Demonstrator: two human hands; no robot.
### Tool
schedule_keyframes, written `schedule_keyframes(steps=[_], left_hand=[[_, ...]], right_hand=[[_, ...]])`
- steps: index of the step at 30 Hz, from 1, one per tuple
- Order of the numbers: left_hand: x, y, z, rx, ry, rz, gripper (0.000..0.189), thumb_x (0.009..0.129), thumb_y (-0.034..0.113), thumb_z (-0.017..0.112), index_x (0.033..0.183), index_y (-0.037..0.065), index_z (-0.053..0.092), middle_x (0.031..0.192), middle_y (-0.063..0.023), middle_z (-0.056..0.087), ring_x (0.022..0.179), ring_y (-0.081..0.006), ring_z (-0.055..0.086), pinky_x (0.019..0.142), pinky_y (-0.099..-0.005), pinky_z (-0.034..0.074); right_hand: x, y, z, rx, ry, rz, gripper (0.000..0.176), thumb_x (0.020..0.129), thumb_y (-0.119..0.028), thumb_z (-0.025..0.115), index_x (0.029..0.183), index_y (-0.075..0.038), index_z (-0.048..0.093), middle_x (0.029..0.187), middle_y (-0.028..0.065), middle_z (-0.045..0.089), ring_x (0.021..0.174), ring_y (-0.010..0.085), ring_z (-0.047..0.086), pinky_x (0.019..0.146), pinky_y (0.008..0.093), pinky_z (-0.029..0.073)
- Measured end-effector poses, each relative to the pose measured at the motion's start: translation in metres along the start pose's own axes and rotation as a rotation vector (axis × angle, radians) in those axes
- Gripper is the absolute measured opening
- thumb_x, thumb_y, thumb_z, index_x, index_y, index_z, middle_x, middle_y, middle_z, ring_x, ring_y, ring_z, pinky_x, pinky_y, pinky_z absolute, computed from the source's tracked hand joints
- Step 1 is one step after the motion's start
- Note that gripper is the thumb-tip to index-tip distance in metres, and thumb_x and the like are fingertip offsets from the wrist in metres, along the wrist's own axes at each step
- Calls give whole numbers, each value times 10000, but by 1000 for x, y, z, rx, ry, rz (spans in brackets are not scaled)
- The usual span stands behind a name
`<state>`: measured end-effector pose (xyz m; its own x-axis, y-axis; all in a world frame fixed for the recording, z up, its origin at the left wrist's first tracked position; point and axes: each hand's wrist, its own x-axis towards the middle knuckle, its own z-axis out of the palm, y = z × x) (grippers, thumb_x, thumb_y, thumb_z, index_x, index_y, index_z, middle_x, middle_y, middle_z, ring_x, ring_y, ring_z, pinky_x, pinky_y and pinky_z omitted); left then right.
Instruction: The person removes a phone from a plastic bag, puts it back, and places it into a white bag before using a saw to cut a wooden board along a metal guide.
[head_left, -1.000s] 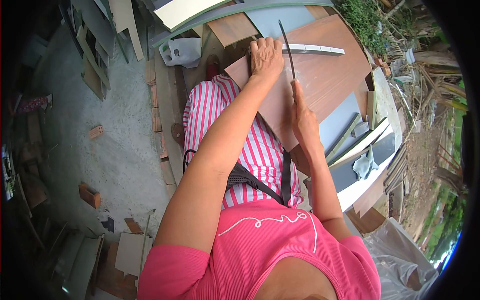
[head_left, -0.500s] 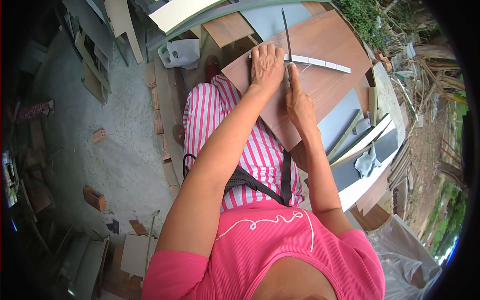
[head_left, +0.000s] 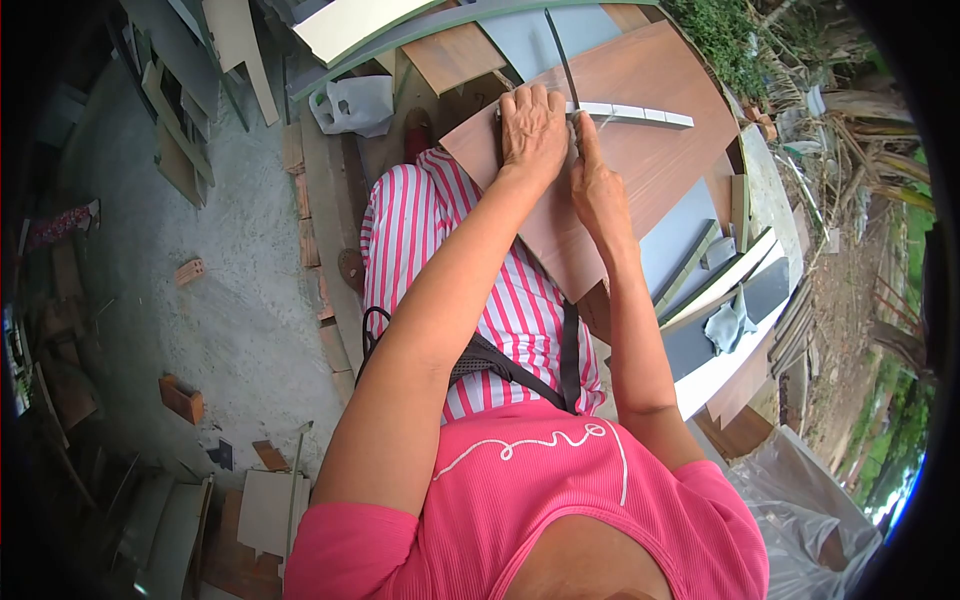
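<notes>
My left hand (head_left: 533,130) presses a thin white strip (head_left: 640,114) down on a brown wooden board (head_left: 680,80), its fingers bent over the strip's left end. Dark cross lines divide the strip into several sections. My right hand (head_left: 598,185) is closed round the near end of a long, thin dark blade (head_left: 562,55), index finger stretched along it. The blade crosses the strip just right of my left hand and points away from me. Its handle is hidden in my right hand.
A white plastic bag (head_left: 355,105) lies left of the board. Narrow offcuts (head_left: 688,262) and a light blue cloth (head_left: 729,322) are on the right. Panels lean at the upper left, and bricks (head_left: 182,398) rest on the concrete floor (head_left: 250,330).
The blade's far end has swung a little to the left, and my right hand has shifted slightly. My left hand still presses on the strip. The whole view has moved slightly.
</notes>
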<state>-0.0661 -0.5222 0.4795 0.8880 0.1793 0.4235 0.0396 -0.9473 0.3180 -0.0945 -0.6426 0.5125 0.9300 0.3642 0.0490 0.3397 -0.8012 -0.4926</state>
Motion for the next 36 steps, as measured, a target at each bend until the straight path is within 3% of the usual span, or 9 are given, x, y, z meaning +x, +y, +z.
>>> schedule_keyframes(steps=[4,6,8,9,11,15,18,30,36], left_hand=[[0,3,9,66,54,-17,189,814,156,513,958,65,595,965,-132,574,964,-286,522,845,-448,360],[-1,3,12,76,42,-23,196,826,151,492,968,67,598,971,-127,577,981,-284,523,885,-466,363],[-1,4,19,85,21,-16,250,830,154,489,1026,47,600,1028,-147,566,1031,-291,504,930,-474,347],[-2,3,17,123,0,6,271,828,151,492,1050,39,600,1042,-149,562,1052,-290,492,945,-467,337],[0,2,32,22,1,-20,300,806,154,507,1060,22,597,1052,-146,560,1065,-288,484,956,-458,325],[-2,2,22,120,-3,-7,324,814,205,495,1066,19,577,1051,-133,543,1059,-265,465,952,-434,297],[-1,5,25,70,-13,-52,359,823,250,502,1093,23,568,1079,-140,538,1096,-276,447,986,-446,270],[-1,3,28,139,-90,-11,350,824,200,499,1117,17,555,1143,-157,492,1127,-288,418,976,-455,268],[0,1,42,116,12,-22,330,833,207,493,1100,24,557,1114,-144,509,1120,-283,422,979,-432,274]], right_hand=[[-50,-4,-12,99,-53,71,643,886,-76,423,1476,-232,220,925,315,624,857,469,614,708,532,446],[-83,-12,-26,87,-167,207,645,903,-50,378,1488,-265,212,925,266,633,788,398,629,719,449,481],[-102,-26,-37,186,-220,259,646,909,-38,349,1496,-256,190,1101,274,601,931,385,620,808,391,467],[-106,-17,-32,168,-120,39,645,914,-39,347,1502,-234,168,1299,251,515,1078,358,596,875,389,447],[-92,-2,-28,158,-235,107,634,927,5,297,1510,-200,152,1490,160,329,1340,283,386,1052,349,348],[-31,30,7,163,-33,-265,608,947,-39,323,1508,-197,151,1499,130,322,1326,290,403,1038,369,355],[-4,1,-6,108,-164,6,605,949,-72,346,1508,-195,150,1513,117,296,1307,329,412,992,393,373],[-96,67,6,256,-112,-190,571,958,-50,311,1504,-112,157,1508,142,300,1385,281,306,1097,350,271],[-27,19,-11,80,-186,-91,590,959,-74,337,1509,-141,136,1504,155,303,1353,308,353,1044,368,326]])
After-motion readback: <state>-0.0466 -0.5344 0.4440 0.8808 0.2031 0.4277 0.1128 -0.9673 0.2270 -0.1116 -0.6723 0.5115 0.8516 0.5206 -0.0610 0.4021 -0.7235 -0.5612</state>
